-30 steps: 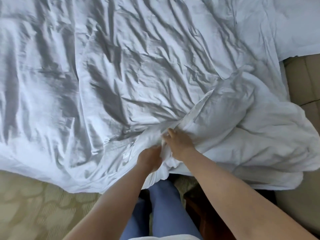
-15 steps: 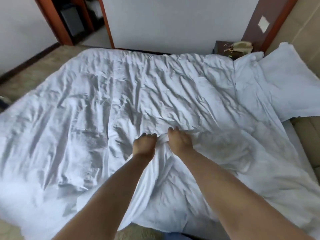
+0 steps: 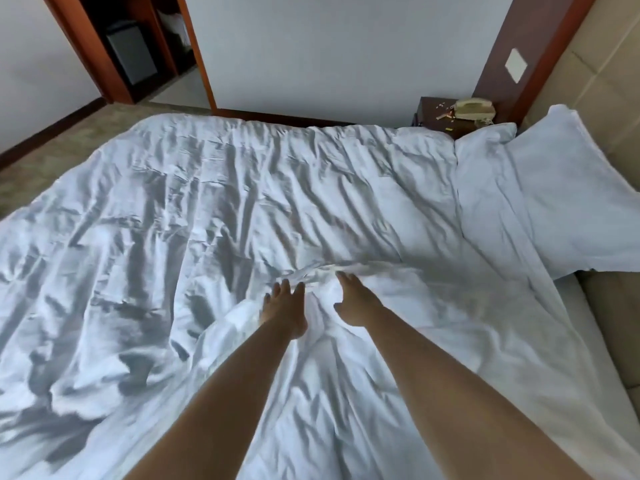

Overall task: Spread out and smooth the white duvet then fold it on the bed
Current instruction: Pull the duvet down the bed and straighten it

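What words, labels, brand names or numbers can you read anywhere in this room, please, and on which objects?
None can be read.
Telephone on the nightstand: any markings too small and blurred.
Wall plate: blank.
White duvet and pillows: no label visible.

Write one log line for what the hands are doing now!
left hand: open, fingers straight | right hand: open | duvet: wrinkled, unfolded | pillow: right

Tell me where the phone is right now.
In the head view, the phone sits at upper right on the dark nightstand, against the wall just beyond the pillow.
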Demonstrator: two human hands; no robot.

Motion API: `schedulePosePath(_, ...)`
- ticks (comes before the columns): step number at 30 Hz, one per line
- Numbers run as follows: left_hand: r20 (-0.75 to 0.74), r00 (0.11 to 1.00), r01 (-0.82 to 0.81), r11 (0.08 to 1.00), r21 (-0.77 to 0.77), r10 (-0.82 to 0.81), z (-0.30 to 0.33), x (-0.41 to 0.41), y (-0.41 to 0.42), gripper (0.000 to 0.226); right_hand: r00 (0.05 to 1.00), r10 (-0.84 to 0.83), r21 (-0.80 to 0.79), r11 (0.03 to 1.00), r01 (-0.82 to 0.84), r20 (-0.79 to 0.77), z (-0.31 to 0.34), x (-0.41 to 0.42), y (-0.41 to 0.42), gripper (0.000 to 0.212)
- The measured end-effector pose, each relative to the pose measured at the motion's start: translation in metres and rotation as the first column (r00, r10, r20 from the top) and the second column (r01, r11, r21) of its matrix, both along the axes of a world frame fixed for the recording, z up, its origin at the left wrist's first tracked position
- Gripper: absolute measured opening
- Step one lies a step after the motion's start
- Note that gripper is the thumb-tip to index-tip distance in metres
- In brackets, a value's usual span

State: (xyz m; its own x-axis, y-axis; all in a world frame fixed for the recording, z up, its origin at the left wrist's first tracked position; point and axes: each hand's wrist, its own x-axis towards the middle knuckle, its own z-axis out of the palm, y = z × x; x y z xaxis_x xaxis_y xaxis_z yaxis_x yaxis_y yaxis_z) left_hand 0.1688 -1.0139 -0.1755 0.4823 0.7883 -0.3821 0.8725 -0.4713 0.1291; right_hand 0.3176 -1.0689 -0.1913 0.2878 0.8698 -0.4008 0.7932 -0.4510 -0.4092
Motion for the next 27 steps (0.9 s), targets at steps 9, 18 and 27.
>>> schedulePosePath(9,-0.137,0.99,0.046,0.998,0.049,-0.038,-0.011,-0.024,0.015,0.05,0.991,0.127,-0.065,0.99,-0.125,0.037,-0.017,-0.017,0.004,0.066)
schedulePosePath(18,-0.131,0.991,-0.014,1.0,0.02,0.016,-0.004,-0.109,-0.023,0.057,0.991,0.126,-0.067,0.99,-0.123,0.044,0.004,-0.072,-0.024,0.076)
schedulePosePath(27,-0.045,0.994,-0.098,0.994,-0.04,0.096,-0.019,-0.225,-0.077,0.056,0.96,0.264,-0.11,0.961,-0.253,0.093,0.002,-0.177,-0.068,0.076)
